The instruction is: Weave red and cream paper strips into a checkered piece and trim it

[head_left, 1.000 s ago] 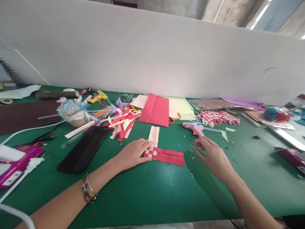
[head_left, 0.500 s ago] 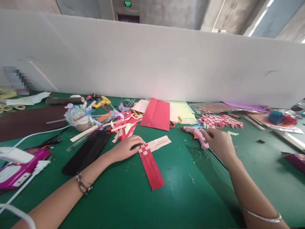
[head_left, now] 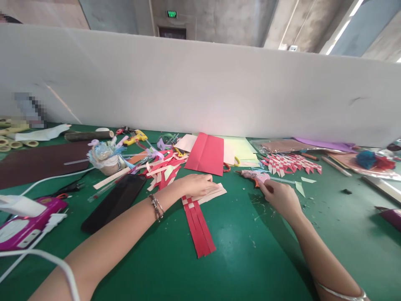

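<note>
A woven piece of red and pale paper strips point(head_left: 200, 230) lies on the green table, its checked corner partly under my left hand. Over its pale strips, my left hand point(head_left: 199, 186) is closed, fingers bent onto a pale paper strip point(head_left: 214, 193); the fingertips are partly hidden. On the right, my right hand point(head_left: 282, 198) is closed around the handle of a pink glue gun point(head_left: 250, 174), whose nozzle points left. The hand hides most of that handle.
Behind the hands lie red folded paper point(head_left: 205, 154), loose strips point(head_left: 164, 169) and woven red-and-white pieces point(head_left: 290, 164). To the left are a black phone point(head_left: 114, 202), a magenta power strip point(head_left: 40, 219) with white cables, and a yellow glue gun point(head_left: 136, 137). A white partition point(head_left: 200, 88) stands behind.
My left hand has moved right, from the woven corner onto the pale strips. My right hand has shifted slightly left and down, covering more of the pink glue gun's handle.
</note>
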### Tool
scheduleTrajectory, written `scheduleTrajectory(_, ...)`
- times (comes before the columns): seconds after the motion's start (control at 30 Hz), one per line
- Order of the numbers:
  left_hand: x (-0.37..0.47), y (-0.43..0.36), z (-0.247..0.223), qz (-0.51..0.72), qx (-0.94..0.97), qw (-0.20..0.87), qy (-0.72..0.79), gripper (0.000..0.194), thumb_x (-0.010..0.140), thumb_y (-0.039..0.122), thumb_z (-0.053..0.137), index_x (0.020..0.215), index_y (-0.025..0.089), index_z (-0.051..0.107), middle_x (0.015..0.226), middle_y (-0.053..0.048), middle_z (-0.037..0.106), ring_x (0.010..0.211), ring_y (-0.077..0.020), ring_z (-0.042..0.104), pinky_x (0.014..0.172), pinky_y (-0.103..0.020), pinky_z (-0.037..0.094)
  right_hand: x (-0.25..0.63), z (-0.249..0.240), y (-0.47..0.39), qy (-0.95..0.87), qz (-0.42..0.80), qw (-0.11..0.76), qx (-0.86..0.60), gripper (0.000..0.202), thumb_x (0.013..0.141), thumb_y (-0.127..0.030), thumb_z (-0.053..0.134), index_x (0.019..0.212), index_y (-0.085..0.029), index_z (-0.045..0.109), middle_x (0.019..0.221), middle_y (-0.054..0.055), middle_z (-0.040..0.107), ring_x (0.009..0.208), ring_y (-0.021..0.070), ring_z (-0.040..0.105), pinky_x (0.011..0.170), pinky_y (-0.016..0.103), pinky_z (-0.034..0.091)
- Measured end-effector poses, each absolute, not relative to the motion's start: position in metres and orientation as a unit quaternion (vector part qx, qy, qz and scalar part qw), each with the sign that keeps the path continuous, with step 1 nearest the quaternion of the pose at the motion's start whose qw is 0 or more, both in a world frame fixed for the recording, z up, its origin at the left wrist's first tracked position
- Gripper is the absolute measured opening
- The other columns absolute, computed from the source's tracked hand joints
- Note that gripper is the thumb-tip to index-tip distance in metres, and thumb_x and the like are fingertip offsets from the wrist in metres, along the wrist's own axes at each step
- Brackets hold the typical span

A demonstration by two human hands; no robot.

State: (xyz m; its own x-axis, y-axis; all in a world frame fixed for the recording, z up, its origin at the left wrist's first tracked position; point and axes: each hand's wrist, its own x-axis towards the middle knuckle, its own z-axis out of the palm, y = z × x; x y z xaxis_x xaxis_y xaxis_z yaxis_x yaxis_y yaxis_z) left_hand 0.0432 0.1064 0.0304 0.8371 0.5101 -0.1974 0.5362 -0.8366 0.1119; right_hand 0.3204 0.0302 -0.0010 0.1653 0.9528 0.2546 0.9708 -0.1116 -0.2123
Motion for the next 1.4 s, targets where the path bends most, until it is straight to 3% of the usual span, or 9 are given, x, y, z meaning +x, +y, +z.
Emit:
scheduleTrajectory(0.13,0.034,0.105,0.03,-0.069,0.954,0.109,0.27,0.044,0.084,0.024,0.042,0.126,0.036,0.044,0.101,-0.002,0.054,0.067,-0.0114,0.051,0.049,-0.021,0.028,0.319,0.0,0.029,-0.643,-0.009,0.173,-0.746,0.042,0.082,-0.05,0.036,0.054,-0.02,0.042,0.045,-0.001,0.047,0.041,0.0116,0.038,0.044,0.021,0.021)
scheduleTrajectory(0.37,0.025,0.1,0.014,0.019,0.945,0.151,0.289,0.036,0.078,0.039,0.056,0.11,0.024,0.055,0.113,-0.001,0.054,0.095,-0.0163,0.054,0.067,-0.022,0.039,0.314,-0.003,0.03,-0.671,-0.007,0.173,-0.721,0.038,0.081,-0.046,0.037,0.054,-0.021,0.042,0.046,-0.001,0.047,0.041,0.0113,0.036,0.045,0.022,0.02)
scheduleTrajectory(0.57,0.036,0.091,0.007,0.05,0.938,0.104,0.326,0.024,0.077,0.039,0.06,0.089,0.018,0.057,0.096,-0.002,0.057,0.081,-0.0156,0.056,0.061,-0.023,0.038,0.313,-0.004,0.029,-0.671,-0.007,0.188,-0.717,0.038,0.081,-0.046,0.037,0.054,-0.021,0.041,0.045,-0.001,0.046,0.04,0.0113,0.036,0.044,0.022,0.02)
scheduleTrajectory(0.8,0.046,0.089,0.0,0.074,0.926,0.064,0.364,0.022,0.08,0.038,0.056,0.081,0.017,0.055,0.084,-0.001,0.058,0.066,-0.0133,0.054,0.054,-0.023,0.034,0.314,-0.004,0.028,-0.675,-0.002,0.189,-0.714,0.038,0.082,-0.046,0.038,0.054,-0.02,0.042,0.045,-0.002,0.046,0.04,0.0106,0.037,0.044,0.022,0.02)
scheduleTrajectory(1.13,0.047,0.085,0.001,0.098,0.937,0.008,0.336,0.028,0.089,0.023,0.038,0.073,0.016,0.059,0.079,-0.002,0.057,0.067,-0.0122,0.053,0.068,-0.027,0.037,0.315,0.003,0.026,-0.623,-0.01,0.178,-0.762,0.038,0.082,-0.046,0.038,0.055,-0.021,0.045,0.046,0.0,0.049,0.042,0.0123,0.039,0.044,0.022,0.021)
scheduleTrajectory(1.3,0.048,0.082,-0.008,0.112,0.925,-0.004,0.364,0.027,0.088,0.021,0.035,0.073,0.015,0.057,0.079,-0.004,0.055,0.067,-0.0133,0.051,0.064,-0.026,0.036,0.322,0.005,0.027,-0.571,-0.054,0.169,-0.802,0.032,0.08,-0.048,0.04,0.07,-0.02,0.053,0.066,0.003,0.06,0.053,0.0156,0.049,0.045,0.024,0.026)
scheduleTrajectory(1.4,0.048,0.08,-0.012,0.11,0.919,-0.002,0.378,0.026,0.089,0.02,0.033,0.075,0.015,0.054,0.076,-0.004,0.055,0.064,-0.0132,0.051,0.06,-0.026,0.036,0.318,0.0,0.027,-0.612,-0.1,0.201,-0.758,0.024,0.081,-0.04,0.042,0.08,-0.02,0.054,0.081,0.006,0.061,0.068,0.0188,0.055,0.049,0.026,0.033)
